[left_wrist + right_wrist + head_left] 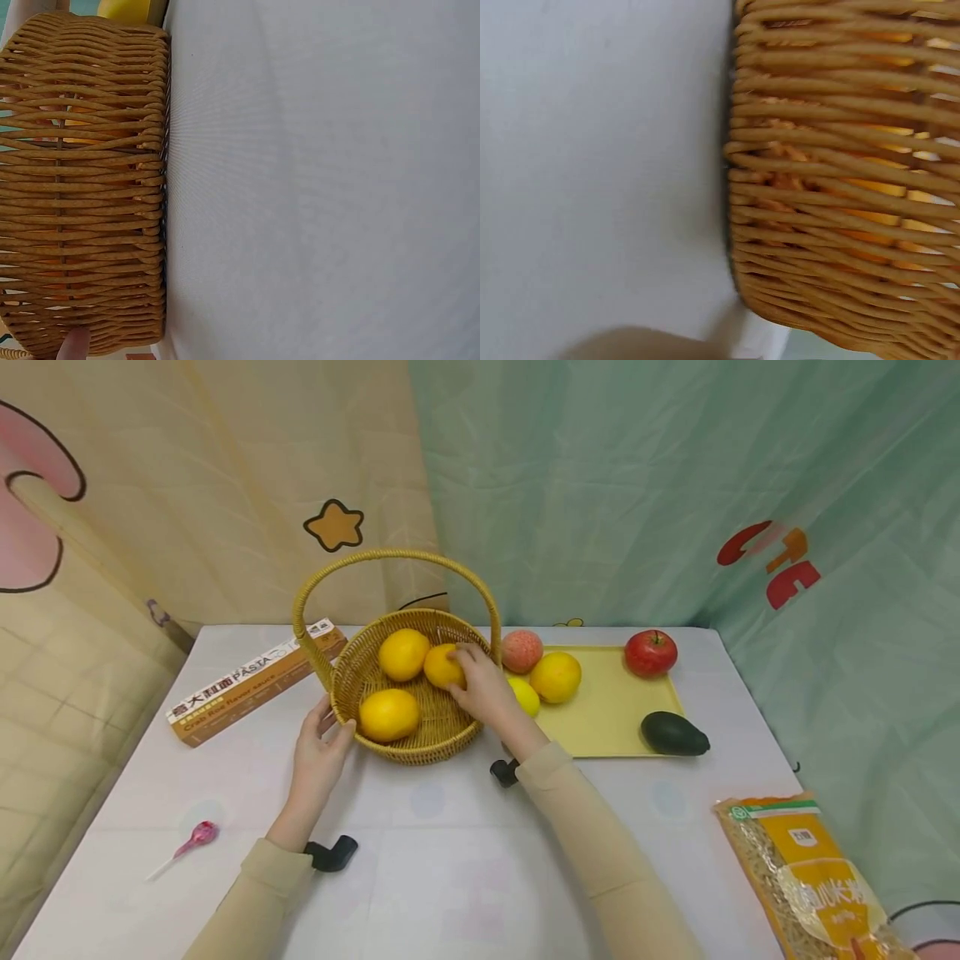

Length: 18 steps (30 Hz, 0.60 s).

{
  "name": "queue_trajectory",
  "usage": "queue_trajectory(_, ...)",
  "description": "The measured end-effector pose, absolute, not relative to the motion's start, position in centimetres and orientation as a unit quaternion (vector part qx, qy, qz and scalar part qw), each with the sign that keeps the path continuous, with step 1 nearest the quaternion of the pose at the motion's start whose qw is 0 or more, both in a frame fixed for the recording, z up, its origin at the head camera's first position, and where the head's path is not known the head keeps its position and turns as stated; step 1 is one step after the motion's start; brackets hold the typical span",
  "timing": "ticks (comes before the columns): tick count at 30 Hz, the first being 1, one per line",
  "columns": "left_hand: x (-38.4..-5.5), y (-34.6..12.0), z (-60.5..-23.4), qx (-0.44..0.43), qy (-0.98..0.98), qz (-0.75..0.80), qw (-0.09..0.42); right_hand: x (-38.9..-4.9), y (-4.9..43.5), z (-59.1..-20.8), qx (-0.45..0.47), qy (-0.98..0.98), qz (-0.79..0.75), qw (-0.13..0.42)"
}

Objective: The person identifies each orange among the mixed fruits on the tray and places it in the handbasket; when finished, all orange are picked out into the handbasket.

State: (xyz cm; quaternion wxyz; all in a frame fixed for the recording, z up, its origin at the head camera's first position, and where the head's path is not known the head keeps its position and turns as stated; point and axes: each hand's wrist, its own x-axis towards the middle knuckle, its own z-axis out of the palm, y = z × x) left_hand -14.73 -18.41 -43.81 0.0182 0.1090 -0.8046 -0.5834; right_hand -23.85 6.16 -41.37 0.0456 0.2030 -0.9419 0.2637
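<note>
A wicker basket (420, 752) with a tall arched handle stands on the table, seen side-on in both wrist views. Inside it, my right hand (487, 689) holds a round orange-yellow fruit (442, 667) between thumb and fingers. Two larger yellow fruits (403, 654) lie to its left, one behind the other. My left hand (318, 752) rests against the outside of the basket's left side, thumb right at the rim. One of its fingertips (73, 345) shows on the weave in the left wrist view. Basket weave (840, 165) hides the right fingers in the right wrist view.
Right of the basket lies a yellow tray (600, 718), with a peach-like fruit (522, 651), yellow fruits (556, 677), a red apple (651, 653) and a dark avocado (673, 733). A pasta box (255, 681), a lollipop (202, 833) and a noodle bag (817, 877) lie around.
</note>
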Motion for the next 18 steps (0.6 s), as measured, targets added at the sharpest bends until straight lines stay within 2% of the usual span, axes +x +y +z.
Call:
queue_trajectory(6,-14.7,-18.5,-43.7,0.108,-0.802,-0.587,0.015,-22.1,7.2,-40.3,0.233,-0.921,0.3,0.088)
queue_trajectory(13,-14.6,-18.6,-43.6,0.108,-0.802,-0.587,0.011,-20.5,10.6,-38.6,0.211,-0.878,0.428,0.045)
queue_trajectory(18,-14.7,-18.7,-43.8,0.108,-0.804,-0.585,0.009,-20.2,13.6,-38.2,0.162,-0.859,0.483,0.045)
